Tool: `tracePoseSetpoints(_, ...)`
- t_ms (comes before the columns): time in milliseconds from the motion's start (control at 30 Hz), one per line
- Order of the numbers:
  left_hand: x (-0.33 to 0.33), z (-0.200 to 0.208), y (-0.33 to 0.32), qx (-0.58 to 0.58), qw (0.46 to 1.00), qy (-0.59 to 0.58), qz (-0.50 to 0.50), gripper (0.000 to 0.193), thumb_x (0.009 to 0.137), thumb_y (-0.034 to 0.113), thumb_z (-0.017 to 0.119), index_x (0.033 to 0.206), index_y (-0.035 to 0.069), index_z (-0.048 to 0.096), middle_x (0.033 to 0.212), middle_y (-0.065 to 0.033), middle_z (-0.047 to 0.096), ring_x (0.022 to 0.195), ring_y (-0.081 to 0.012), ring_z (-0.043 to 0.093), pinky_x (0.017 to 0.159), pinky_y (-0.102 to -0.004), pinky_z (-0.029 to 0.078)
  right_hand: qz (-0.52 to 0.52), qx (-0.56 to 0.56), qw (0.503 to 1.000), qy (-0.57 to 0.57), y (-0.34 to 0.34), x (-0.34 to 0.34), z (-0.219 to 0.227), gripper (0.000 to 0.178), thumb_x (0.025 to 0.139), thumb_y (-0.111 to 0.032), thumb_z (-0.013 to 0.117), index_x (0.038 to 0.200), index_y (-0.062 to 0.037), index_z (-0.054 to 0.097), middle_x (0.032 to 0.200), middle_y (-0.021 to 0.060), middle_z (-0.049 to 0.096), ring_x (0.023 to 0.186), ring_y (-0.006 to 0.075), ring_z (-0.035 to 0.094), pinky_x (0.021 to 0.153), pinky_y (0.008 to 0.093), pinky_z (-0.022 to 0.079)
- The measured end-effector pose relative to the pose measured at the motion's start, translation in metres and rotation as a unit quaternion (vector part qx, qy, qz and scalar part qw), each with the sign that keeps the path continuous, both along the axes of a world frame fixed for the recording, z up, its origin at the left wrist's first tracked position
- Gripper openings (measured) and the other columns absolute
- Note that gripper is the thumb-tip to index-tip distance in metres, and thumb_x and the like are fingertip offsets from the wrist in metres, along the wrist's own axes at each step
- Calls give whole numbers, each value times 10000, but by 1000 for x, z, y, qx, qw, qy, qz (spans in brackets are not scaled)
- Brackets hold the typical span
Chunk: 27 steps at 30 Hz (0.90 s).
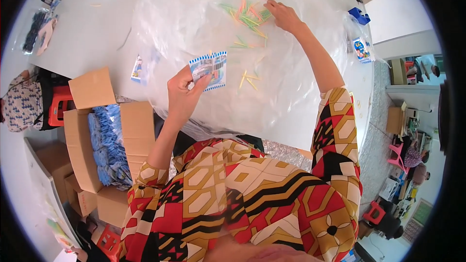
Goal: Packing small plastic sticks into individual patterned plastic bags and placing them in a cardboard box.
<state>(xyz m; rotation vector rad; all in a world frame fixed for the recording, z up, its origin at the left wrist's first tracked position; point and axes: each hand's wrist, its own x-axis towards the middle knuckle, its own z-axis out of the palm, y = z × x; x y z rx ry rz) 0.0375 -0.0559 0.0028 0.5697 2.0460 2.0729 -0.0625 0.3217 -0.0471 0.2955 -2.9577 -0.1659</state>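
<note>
The held packet [213, 69] is white and blue, with short blue stripes on its ends. Away from the near edge of the whitish table [104, 29], the thin sticks [250, 19] are green, yellow and pink. The shirt [272, 184] has red, black, cream and mustard geometric shapes.

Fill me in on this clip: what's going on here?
A person at a white table has both hands busy. The left hand holds a small blue-and-white packet over clear plastic sheeting. The right hand is at the edge of a loose pile of thin coloured sticks on that sheeting; whether its fingers grip one is too small to tell. An open cardboard box full of blue packets stands at the person's left.
</note>
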Motion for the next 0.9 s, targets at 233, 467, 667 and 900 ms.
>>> tracePoseSetpoints(233, -7, -9, 3, 36, 999, -19, -14, 144, 837, 16, 621, 962, 10, 691, 917, -41, 667, 807, -75, 574, 712, -231, 453, -11, 85, 993, -87, 6, -22, 1, 464, 756, 78, 507, 1185, -95, 495, 1219, 27, 514, 1006, 271, 578, 738, 380, 526)
tracePoseSetpoints(467, -8, -10, 5, 13, 1000, -3, -13, 159, 821, 14, 635, 963, 31, 704, 886, -52, 657, 779, -94, 575, 685, -231, 445, 147, 8, 989, 6, -38, -43, 7, 412, 765, 1, 573, 1154, -114, 503, 1194, 16, 520, 990, 232, 584, 701, 345, 539)
tracePoseSetpoints(667, -7, -5, 3, 8, 1000, -15, -14, 173, 815, 13, 638, 973, 38, 705, 871, -49, 652, 767, -91, 571, 673, -232, 440, 240, 87, 966, -31, -35, -58, 4, 253, 769, -14, 578, 1002, -72, 498, 1029, 30, 544, 921, 214, 603, 691, 331, 541)
tracePoseSetpoints(900, -8, -5, 2, 0, 999, -31, -14, 167, 819, 16, 633, 972, 27, 699, 883, -67, 657, 781, -107, 588, 688, -240, 453, 278, 190, 940, -61, -34, -46, 17, 230, 783, -35, 578, 987, -68, 479, 911, 36, 544, 831, 188, 613, 638, 298, 525)
